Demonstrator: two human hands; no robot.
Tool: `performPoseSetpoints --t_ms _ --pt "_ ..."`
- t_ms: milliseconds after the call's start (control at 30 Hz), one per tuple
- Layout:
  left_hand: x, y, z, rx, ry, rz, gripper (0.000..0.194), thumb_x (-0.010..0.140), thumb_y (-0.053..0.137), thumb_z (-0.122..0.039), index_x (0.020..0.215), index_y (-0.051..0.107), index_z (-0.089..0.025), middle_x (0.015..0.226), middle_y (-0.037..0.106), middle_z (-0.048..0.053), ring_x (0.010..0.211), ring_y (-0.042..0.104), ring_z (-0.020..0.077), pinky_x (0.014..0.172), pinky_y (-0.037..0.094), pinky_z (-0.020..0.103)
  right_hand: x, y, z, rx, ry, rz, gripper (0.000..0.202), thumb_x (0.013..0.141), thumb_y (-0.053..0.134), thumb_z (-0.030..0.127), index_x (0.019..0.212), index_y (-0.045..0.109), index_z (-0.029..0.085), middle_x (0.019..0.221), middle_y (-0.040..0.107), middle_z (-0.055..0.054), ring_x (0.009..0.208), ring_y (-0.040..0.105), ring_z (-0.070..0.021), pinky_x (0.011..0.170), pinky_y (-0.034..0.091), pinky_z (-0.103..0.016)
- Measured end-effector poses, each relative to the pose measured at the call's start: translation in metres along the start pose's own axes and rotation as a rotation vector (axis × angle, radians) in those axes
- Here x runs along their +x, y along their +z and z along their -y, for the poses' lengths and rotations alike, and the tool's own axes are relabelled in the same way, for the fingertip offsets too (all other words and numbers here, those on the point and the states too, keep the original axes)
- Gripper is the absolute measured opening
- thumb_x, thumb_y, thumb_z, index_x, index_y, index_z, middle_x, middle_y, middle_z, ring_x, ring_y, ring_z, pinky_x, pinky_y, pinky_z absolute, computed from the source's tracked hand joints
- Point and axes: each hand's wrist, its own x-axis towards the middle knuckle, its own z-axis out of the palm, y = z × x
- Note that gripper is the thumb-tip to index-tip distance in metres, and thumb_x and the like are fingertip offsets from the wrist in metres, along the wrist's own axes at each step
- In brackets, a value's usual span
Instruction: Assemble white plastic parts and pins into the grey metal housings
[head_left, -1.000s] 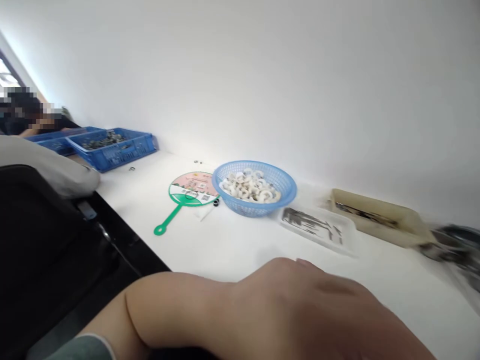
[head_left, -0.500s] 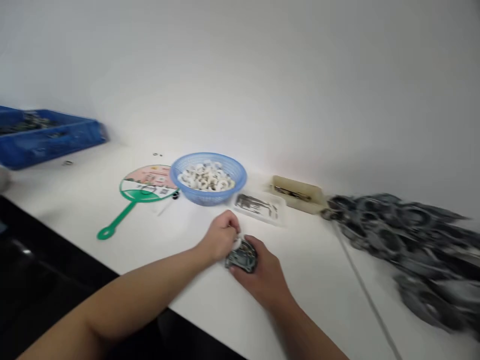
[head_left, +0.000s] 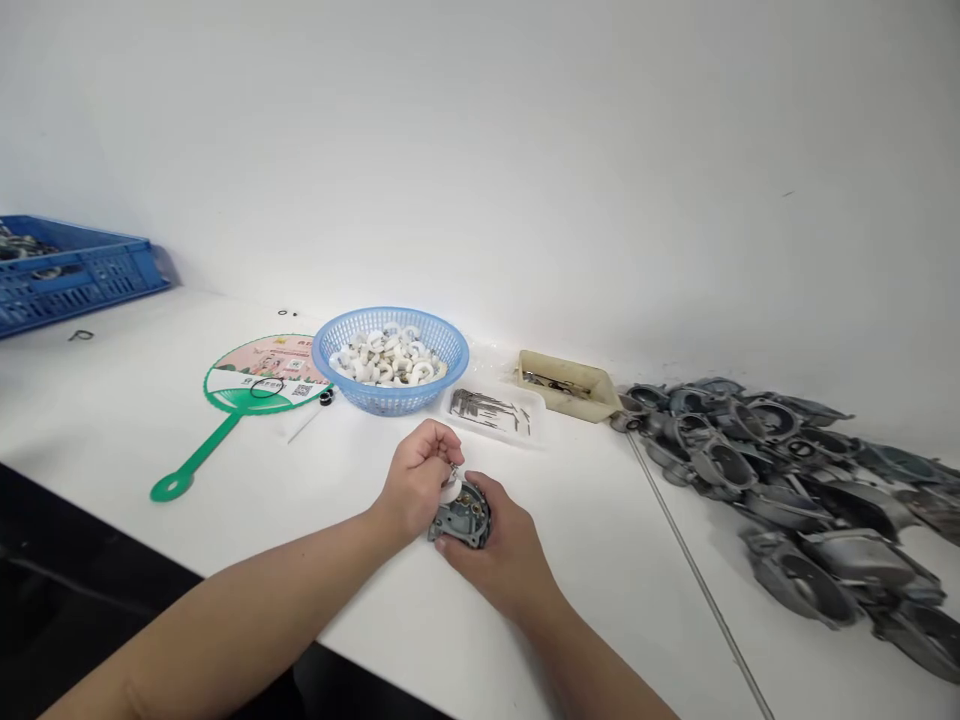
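Note:
My right hand [head_left: 510, 545] is wrapped around a grey metal carburetor body [head_left: 463, 518], its brass fittings facing up. From the upper left my left hand [head_left: 421, 478] pinches a white plastic carburetor float [head_left: 451, 488] against the top of that body. The fingers hide part of the float. Just beyond the hands lies a shallow clear tray [head_left: 510, 432] of thin dark metal pins. Behind it to the left stands a blue mesh basket [head_left: 390, 402] piled with white floats [head_left: 386, 358].
Grey metal castings [head_left: 724, 465] lie heaped at the right, across a table seam [head_left: 697, 570]. A beige box [head_left: 574, 405] holds slender metal parts. At the left are a green-handled fan [head_left: 202, 448], small black rings [head_left: 326, 397] and a blue crate [head_left: 82, 290].
The view has turned a little to the right and sharpened, so everything sits further left. Both hands keep their hold on the float and carburetor body.

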Motion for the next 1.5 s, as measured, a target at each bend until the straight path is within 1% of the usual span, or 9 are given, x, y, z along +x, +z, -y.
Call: performPoseSetpoints --t_ms 100,200,267,500,733,933,1133,1333,1500 --pt "-0.002 0.000 -0.001 0.216 0.170 0.010 0.022 0.063 0.041 -0.010 0.081 0.051 -0.018 0.075 0.054 0.001 0.059 0.046 0.0109 0.054 0.038 0.023 0.000 -0.002 0.004 0.012 0.016 0.021 0.052 0.059 0.068 0.022 0.107 0.048 0.024 0.091 0.064 0.000 0.080 0.060 -0.0203 0.069 0.049 -0.033" --pt "-0.005 0.002 -0.001 0.526 0.522 0.066 0.022 0.068 0.040 -0.008 0.084 0.052 -0.018 0.078 0.055 0.004 0.070 0.050 0.0152 0.064 0.042 0.028 0.000 -0.003 0.008 0.012 0.010 0.060 0.038 0.062 0.064 0.021 0.098 0.051 0.024 0.084 0.063 0.001 0.071 0.059 -0.0185 0.062 0.047 -0.030" --pt "-0.008 0.002 -0.001 0.614 0.704 0.112 0.024 0.071 0.039 -0.007 0.087 0.053 -0.017 0.080 0.055 0.005 0.075 0.051 0.0172 0.067 0.044 0.031 0.000 -0.003 0.010 0.016 -0.004 0.071 0.034 0.063 0.063 0.020 0.095 0.051 0.024 0.081 0.063 0.002 0.069 0.059 -0.0178 0.059 0.046 -0.029" --pt "-0.020 -0.003 0.003 0.667 0.892 0.227 0.043 0.067 0.036 0.000 0.105 0.050 -0.014 0.098 0.052 0.011 0.091 0.052 0.0192 0.076 0.050 0.034 -0.002 -0.007 0.011 0.060 -0.042 0.072 0.038 0.063 0.062 0.020 0.100 0.052 0.024 0.089 0.065 0.000 0.076 0.061 -0.0193 0.065 0.047 -0.030" --pt "-0.017 -0.002 0.001 0.658 0.880 0.072 0.039 0.067 0.036 0.004 0.097 0.052 -0.016 0.091 0.053 0.007 0.084 0.054 0.0156 0.072 0.050 0.029 0.000 -0.001 -0.003 -0.010 -0.119 0.041 0.047 0.062 0.065 0.025 0.107 0.051 0.025 0.092 0.064 -0.001 0.078 0.061 -0.0214 0.063 0.049 -0.033" --pt "-0.012 -0.006 0.005 0.646 0.715 0.323 0.036 0.067 0.035 0.002 0.094 0.052 -0.016 0.088 0.055 0.007 0.083 0.054 0.0168 0.072 0.049 0.031 -0.001 0.006 -0.023 0.087 -0.228 -0.014 0.038 0.064 0.063 0.032 0.102 0.058 0.038 0.086 0.069 0.001 0.079 0.066 -0.0240 0.056 0.049 -0.035" --pt "-0.022 -0.013 0.003 0.547 0.577 0.417 0.033 0.073 0.040 -0.004 0.101 0.053 -0.017 0.097 0.056 0.009 0.091 0.054 0.0195 0.079 0.048 0.036 0.001 0.011 -0.040 0.184 -0.413 -0.083 0.031 0.066 0.056 0.032 0.095 0.061 0.044 0.095 0.070 0.003 0.091 0.065 -0.0264 0.056 0.052 -0.036" --pt "-0.029 -0.009 0.007 0.474 0.450 0.297 0.018 0.072 0.047 -0.005 0.081 0.057 -0.017 0.097 0.057 0.007 0.091 0.056 0.0185 0.078 0.048 0.033 0.000 0.013 -0.051 0.207 -0.465 -0.061 0.018 0.068 0.056 0.034 0.081 0.065 0.041 0.098 0.069 0.007 0.100 0.061 -0.0272 0.060 0.053 -0.035" --pt "-0.033 -0.006 0.011 0.491 0.451 0.231 0.020 0.069 0.049 -0.003 0.078 0.060 -0.017 0.110 0.049 0.009 0.102 0.053 0.0204 0.087 0.046 0.036 0.000 0.011 -0.045 0.203 -0.509 -0.051 0.021 0.068 0.057 0.026 0.081 0.064 0.041 0.104 0.067 0.007 0.099 0.061 -0.0281 0.058 0.054 -0.036"
